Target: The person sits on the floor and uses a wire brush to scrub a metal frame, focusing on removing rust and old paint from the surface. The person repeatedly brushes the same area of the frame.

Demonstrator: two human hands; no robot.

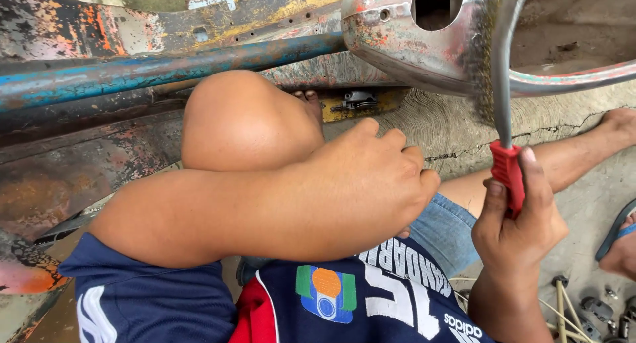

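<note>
My right hand [515, 217], at the lower right of the frame, is wrapped tight around the red handle of a wire brush [501, 85]. Its metal shank rises to the top edge and its bristles press against the rusty, paint-flaked metal panel [397, 38] with a round hole at upper centre. My left hand [371, 184] rests in mid-frame with fingers curled loosely, holding nothing, lying across my raised knee [245, 118]. A chipped blue pipe [165, 68] crosses the upper left. Small metal parts [596, 310] lie on the concrete floor [450, 131] at lower right.
</note>
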